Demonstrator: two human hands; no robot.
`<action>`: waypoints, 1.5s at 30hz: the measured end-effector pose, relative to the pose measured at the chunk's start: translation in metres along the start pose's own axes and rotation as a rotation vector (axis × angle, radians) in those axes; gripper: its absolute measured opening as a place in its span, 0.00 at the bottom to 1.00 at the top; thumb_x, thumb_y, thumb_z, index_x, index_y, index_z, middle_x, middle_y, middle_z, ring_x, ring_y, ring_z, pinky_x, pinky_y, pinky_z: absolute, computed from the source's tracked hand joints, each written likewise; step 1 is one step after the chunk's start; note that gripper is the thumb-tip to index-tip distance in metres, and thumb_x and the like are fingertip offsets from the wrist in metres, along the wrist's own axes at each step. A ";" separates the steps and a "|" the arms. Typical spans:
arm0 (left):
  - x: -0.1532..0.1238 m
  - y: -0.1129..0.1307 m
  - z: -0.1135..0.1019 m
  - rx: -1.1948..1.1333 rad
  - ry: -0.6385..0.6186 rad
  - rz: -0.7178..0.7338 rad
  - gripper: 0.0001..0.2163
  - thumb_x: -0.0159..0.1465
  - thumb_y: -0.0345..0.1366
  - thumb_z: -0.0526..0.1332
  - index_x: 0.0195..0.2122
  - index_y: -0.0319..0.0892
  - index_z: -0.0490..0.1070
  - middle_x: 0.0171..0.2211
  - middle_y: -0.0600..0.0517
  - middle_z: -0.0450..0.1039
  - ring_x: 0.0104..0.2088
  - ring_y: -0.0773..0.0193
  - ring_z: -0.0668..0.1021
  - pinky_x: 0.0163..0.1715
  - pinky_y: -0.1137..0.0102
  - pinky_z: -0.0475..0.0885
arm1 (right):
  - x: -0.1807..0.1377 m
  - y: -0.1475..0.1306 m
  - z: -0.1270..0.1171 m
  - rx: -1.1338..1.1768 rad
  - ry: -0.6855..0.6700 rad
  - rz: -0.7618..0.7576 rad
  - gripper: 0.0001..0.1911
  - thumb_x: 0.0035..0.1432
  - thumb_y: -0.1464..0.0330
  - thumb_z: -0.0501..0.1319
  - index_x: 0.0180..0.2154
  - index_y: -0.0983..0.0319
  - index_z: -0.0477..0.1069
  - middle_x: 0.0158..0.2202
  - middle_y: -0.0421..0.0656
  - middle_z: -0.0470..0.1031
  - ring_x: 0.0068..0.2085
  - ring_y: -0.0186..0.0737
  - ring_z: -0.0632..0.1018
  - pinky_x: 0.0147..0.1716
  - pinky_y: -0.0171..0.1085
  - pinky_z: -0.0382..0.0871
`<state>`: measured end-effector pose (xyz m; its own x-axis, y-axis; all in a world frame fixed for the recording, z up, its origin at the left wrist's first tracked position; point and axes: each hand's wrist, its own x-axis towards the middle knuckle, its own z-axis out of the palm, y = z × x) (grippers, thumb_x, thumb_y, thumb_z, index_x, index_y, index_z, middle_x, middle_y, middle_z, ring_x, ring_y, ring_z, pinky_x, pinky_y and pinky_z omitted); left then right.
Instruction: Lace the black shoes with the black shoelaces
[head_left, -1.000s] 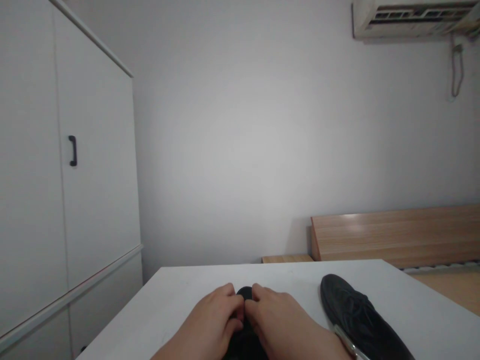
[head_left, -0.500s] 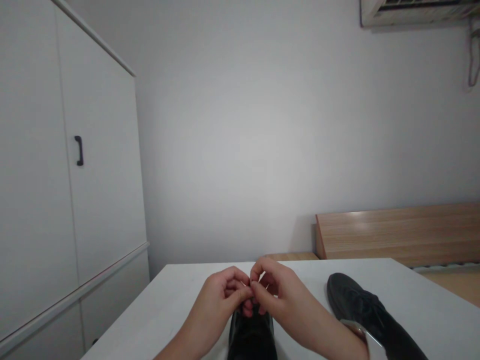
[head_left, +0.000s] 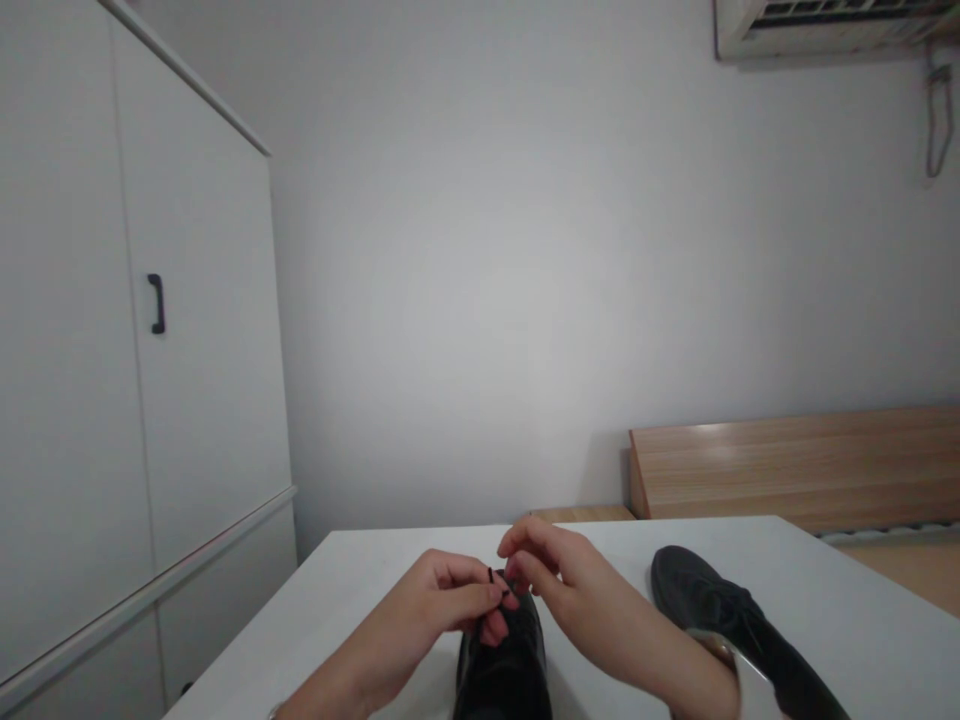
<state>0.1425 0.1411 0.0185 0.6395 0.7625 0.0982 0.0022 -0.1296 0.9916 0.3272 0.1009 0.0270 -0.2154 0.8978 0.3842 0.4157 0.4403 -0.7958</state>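
A black shoe (head_left: 501, 670) stands on the white table, partly covered by my hands. My left hand (head_left: 457, 595) pinches a black shoelace (head_left: 492, 577) between thumb and fingers above the shoe's front part, and a short piece of it sticks up past the fingertips. Close by on the right, my right hand (head_left: 544, 560) is held over the shoe with thumb and forefinger apart and the fingers curved toward the lace. Whether a fingertip brushes the lace I cannot tell.
A second black laced shoe (head_left: 720, 605) lies on the white table (head_left: 360, 570) beyond my right forearm. To the left stands a white cabinet (head_left: 217, 350) with a dark handle. A wooden headboard (head_left: 787, 460) is behind the table at the right.
The fingertips of both hands were together and have now parted. My left hand has dropped slightly with the lace showing in it. My right thumb and forefinger have come apart.
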 end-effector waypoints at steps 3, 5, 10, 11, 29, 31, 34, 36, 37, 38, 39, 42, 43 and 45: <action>-0.002 0.003 -0.003 0.052 -0.029 0.023 0.16 0.58 0.46 0.69 0.31 0.35 0.81 0.26 0.49 0.78 0.29 0.64 0.75 0.35 0.70 0.68 | 0.000 0.005 0.001 -0.019 -0.071 -0.012 0.10 0.63 0.73 0.53 0.37 0.63 0.74 0.33 0.44 0.79 0.36 0.41 0.78 0.38 0.38 0.68; -0.005 0.007 -0.002 0.147 -0.040 0.032 0.14 0.58 0.45 0.68 0.32 0.36 0.82 0.28 0.48 0.80 0.31 0.62 0.77 0.37 0.69 0.69 | 0.000 0.008 0.002 -0.027 -0.109 -0.021 0.11 0.61 0.74 0.54 0.34 0.63 0.76 0.33 0.44 0.80 0.37 0.42 0.78 0.39 0.39 0.68; -0.010 0.010 0.005 0.690 0.106 0.295 0.11 0.59 0.28 0.60 0.30 0.44 0.83 0.32 0.50 0.81 0.35 0.61 0.80 0.40 0.69 0.71 | 0.002 0.012 0.001 0.028 -0.192 -0.011 0.12 0.55 0.76 0.55 0.29 0.62 0.78 0.29 0.41 0.80 0.34 0.40 0.77 0.37 0.36 0.66; -0.011 0.007 0.006 0.785 0.123 0.375 0.13 0.58 0.24 0.58 0.30 0.45 0.83 0.32 0.51 0.80 0.36 0.61 0.79 0.40 0.69 0.70 | 0.003 0.013 0.000 0.052 -0.207 -0.004 0.12 0.54 0.76 0.55 0.29 0.62 0.78 0.28 0.41 0.79 0.33 0.39 0.76 0.35 0.36 0.66; -0.005 -0.012 0.004 1.200 0.218 0.991 0.09 0.68 0.23 0.55 0.34 0.41 0.71 0.36 0.48 0.74 0.37 0.59 0.73 0.37 0.66 0.65 | 0.011 0.030 -0.003 0.239 -0.244 0.125 0.12 0.52 0.60 0.64 0.31 0.63 0.74 0.29 0.43 0.79 0.34 0.40 0.78 0.37 0.37 0.67; -0.005 -0.012 -0.001 1.140 0.198 0.980 0.09 0.67 0.22 0.56 0.35 0.41 0.72 0.38 0.48 0.74 0.38 0.59 0.74 0.38 0.67 0.66 | 0.010 0.028 -0.005 0.108 -0.211 0.112 0.07 0.53 0.65 0.62 0.31 0.63 0.75 0.32 0.44 0.80 0.37 0.41 0.78 0.39 0.38 0.68; -0.004 -0.008 -0.013 1.004 0.103 0.797 0.07 0.64 0.22 0.62 0.32 0.41 0.73 0.37 0.50 0.74 0.38 0.62 0.75 0.38 0.70 0.67 | 0.005 0.023 -0.013 -0.170 -0.139 0.105 0.05 0.52 0.74 0.62 0.30 0.63 0.77 0.35 0.46 0.81 0.40 0.46 0.77 0.44 0.43 0.65; -0.006 -0.002 -0.023 0.941 0.009 0.582 0.06 0.61 0.23 0.66 0.29 0.40 0.74 0.34 0.52 0.75 0.37 0.63 0.76 0.38 0.72 0.67 | 0.001 0.020 -0.021 -0.350 -0.111 0.115 0.06 0.51 0.77 0.62 0.28 0.64 0.78 0.34 0.48 0.81 0.40 0.50 0.77 0.48 0.51 0.60; -0.007 0.001 -0.028 0.934 -0.043 0.475 0.06 0.60 0.24 0.68 0.29 0.40 0.75 0.33 0.53 0.76 0.37 0.64 0.77 0.39 0.72 0.68 | -0.001 0.019 -0.025 -0.421 -0.110 0.122 0.07 0.51 0.78 0.62 0.27 0.64 0.78 0.33 0.49 0.81 0.39 0.51 0.77 0.49 0.54 0.58; -0.009 0.005 -0.033 0.938 -0.090 0.374 0.06 0.58 0.26 0.71 0.28 0.41 0.76 0.32 0.54 0.77 0.37 0.64 0.77 0.40 0.72 0.68 | -0.002 0.018 -0.029 -0.475 -0.115 0.126 0.08 0.51 0.79 0.62 0.26 0.64 0.78 0.32 0.50 0.81 0.38 0.52 0.77 0.49 0.56 0.56; -0.011 0.009 -0.037 0.944 -0.128 0.287 0.06 0.57 0.27 0.72 0.28 0.41 0.77 0.31 0.54 0.77 0.36 0.64 0.77 0.41 0.72 0.68 | -0.003 0.017 -0.033 -0.510 -0.122 0.125 0.09 0.50 0.80 0.61 0.25 0.64 0.78 0.31 0.50 0.81 0.38 0.53 0.77 0.49 0.57 0.55; -0.016 0.018 -0.041 0.921 -0.142 0.150 0.05 0.55 0.27 0.74 0.27 0.42 0.79 0.29 0.55 0.79 0.35 0.64 0.78 0.41 0.72 0.68 | -0.004 0.013 -0.039 -0.507 -0.120 0.110 0.08 0.50 0.79 0.62 0.26 0.64 0.77 0.31 0.50 0.80 0.37 0.52 0.77 0.45 0.53 0.60; -0.016 0.019 -0.040 0.891 -0.113 0.149 0.05 0.55 0.28 0.74 0.27 0.42 0.79 0.29 0.55 0.79 0.34 0.64 0.78 0.41 0.73 0.68 | -0.004 0.011 -0.038 -0.468 -0.112 0.100 0.07 0.51 0.78 0.61 0.27 0.64 0.77 0.32 0.49 0.80 0.36 0.50 0.76 0.43 0.50 0.62; -0.015 0.020 -0.034 0.805 -0.011 0.192 0.04 0.56 0.29 0.72 0.28 0.41 0.79 0.30 0.55 0.79 0.35 0.64 0.78 0.40 0.73 0.68 | -0.002 0.009 -0.032 -0.341 -0.099 0.075 0.06 0.52 0.76 0.61 0.29 0.63 0.76 0.32 0.47 0.79 0.36 0.46 0.76 0.39 0.43 0.65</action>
<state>0.1068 0.1485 0.0397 0.6926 0.6750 0.2544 0.4395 -0.6745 0.5932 0.3599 0.1029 0.0344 -0.2505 0.9297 0.2699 0.7009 0.3665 -0.6119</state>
